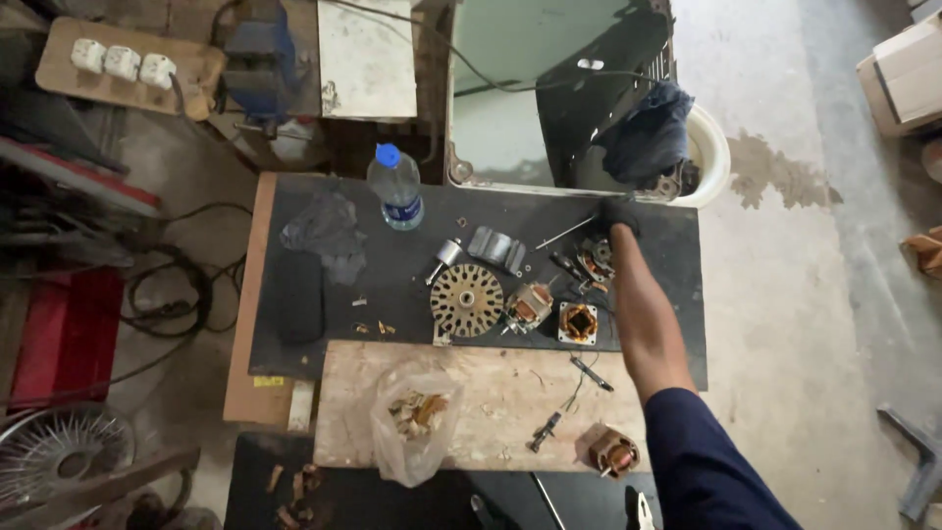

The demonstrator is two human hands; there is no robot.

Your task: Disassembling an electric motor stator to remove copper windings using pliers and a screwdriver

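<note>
The right hand (618,214) reaches across the tabletop (392,285); its dark fingers (616,206) blur together, so their spread and grip cannot be told. A thin rod (566,234) lies just left of them, a small motor part (595,260) just below.

The worktop (294,206) is black, with a pale wooden board (491,393) on it. The bottle (395,186) is clear with a blue cap and a blue label. The sleeve (706,461) is dark blue, the rag (324,231) is grey, the round disc (466,299) is brass-coloured with slots
</note>
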